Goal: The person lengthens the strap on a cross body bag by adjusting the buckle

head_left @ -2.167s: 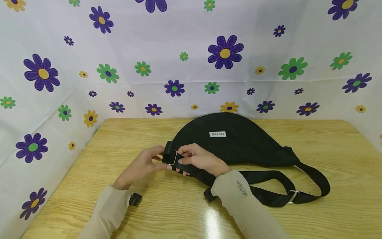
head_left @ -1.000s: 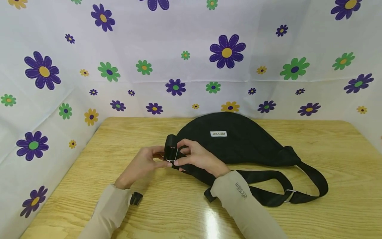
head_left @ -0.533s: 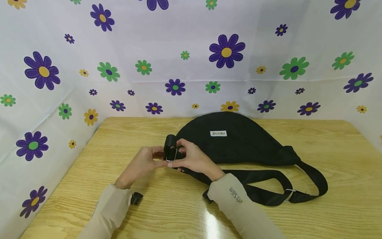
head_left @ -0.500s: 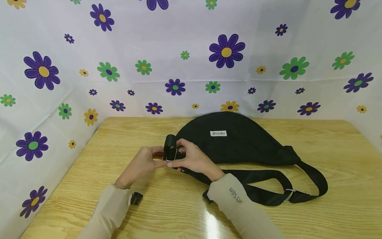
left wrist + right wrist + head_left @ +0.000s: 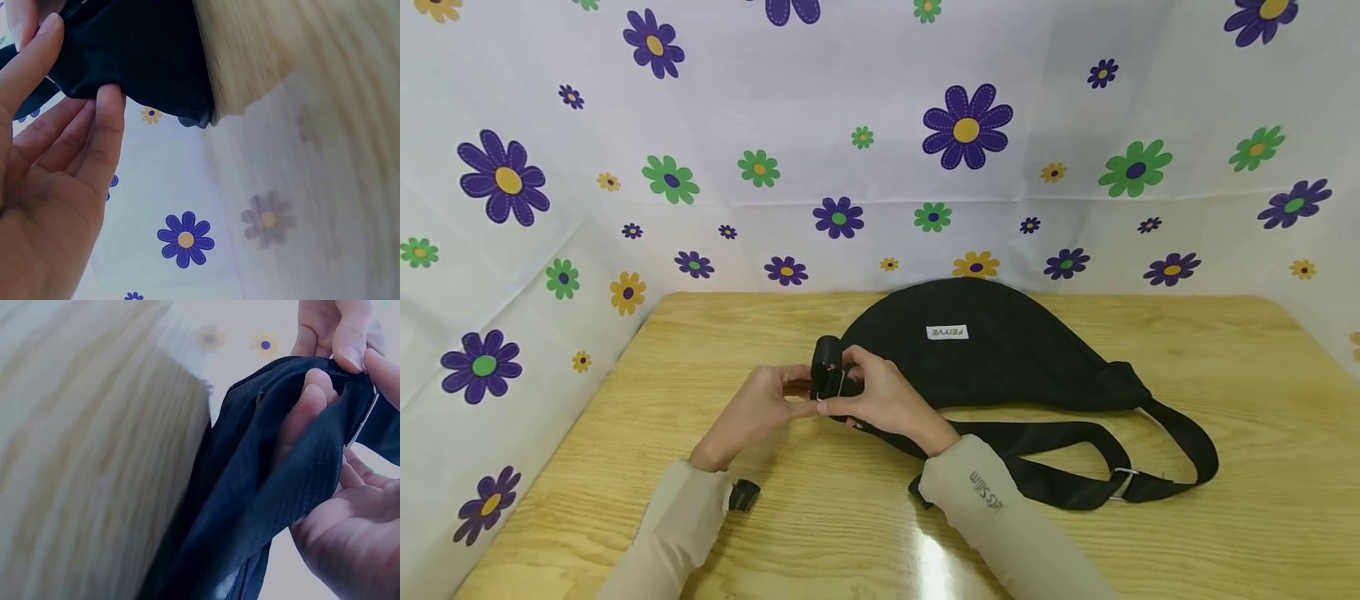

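A black waist bag [image 5: 1000, 358] with a small white label lies on the table, its webbing strap [image 5: 1075, 497] trailing to the right. At the bag's left end, my left hand [image 5: 756, 412] pinches the black fabric between thumb and fingers. Close against it, my right hand [image 5: 891, 396] pinches the strap beside a thin metal ring [image 5: 365, 419]. A short folded loop of strap [image 5: 828, 354] stands upright between the hands. In the right wrist view, fingertips show inside the fold of the webbing [image 5: 300, 475]. Fingers partly hide the ring in the head view.
A metal slider [image 5: 1122, 483] sits on the strap at the right. The wooden table [image 5: 820, 533] meets a white flower-printed cloth [image 5: 730, 108] behind and at the left. Small black devices show at the left wrist [image 5: 744, 495] and right wrist [image 5: 917, 492].
The strap loop now stands more upright than about two seconds ago. My right hand has shifted slightly left, closer to my left hand, its thumb now over the ring. The bag stays in place.
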### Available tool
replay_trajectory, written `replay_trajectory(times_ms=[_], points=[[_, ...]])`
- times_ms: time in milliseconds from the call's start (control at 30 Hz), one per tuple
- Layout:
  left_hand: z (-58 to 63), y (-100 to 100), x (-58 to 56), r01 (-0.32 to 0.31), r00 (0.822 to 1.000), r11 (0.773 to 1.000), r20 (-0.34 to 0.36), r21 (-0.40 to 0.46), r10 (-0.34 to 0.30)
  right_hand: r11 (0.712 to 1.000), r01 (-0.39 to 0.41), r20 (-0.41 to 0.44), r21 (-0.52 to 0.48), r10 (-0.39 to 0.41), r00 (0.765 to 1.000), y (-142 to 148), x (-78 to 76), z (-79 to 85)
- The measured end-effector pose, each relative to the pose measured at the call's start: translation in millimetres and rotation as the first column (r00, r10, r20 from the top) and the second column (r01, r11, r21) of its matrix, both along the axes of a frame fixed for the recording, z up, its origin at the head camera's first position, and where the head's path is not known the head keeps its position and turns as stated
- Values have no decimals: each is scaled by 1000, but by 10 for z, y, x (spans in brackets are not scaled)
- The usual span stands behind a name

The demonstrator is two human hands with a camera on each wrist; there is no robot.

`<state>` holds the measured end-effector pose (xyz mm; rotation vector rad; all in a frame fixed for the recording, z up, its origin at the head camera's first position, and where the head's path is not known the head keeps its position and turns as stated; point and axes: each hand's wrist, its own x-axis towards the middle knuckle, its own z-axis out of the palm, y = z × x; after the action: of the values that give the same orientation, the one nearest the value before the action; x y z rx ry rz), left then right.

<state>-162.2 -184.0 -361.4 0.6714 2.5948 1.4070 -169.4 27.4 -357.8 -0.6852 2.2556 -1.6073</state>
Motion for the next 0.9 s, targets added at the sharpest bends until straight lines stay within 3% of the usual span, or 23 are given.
replay_trajectory(times_ms=[300, 467, 700, 900], points=[[-1, -9, -19, 25, 1000, 1000, 5, 14, -25, 996, -6, -116, 90, 16, 993, 44, -26, 37], [-16, -17, -15, 45, 999, 999, -5, 16, -44, 994, -24, -128, 110, 39, 991, 88, -35, 48], [-35, -72, -15, 3, 1000, 1000, 16, -7, -3, 990, -20, -118, 141, 37, 992, 225, -56, 88], [-60, -118, -46, 19, 999, 1000, 35, 6, -20, 983, -21, -104, 181, 41, 994, 357, -60, 119]])
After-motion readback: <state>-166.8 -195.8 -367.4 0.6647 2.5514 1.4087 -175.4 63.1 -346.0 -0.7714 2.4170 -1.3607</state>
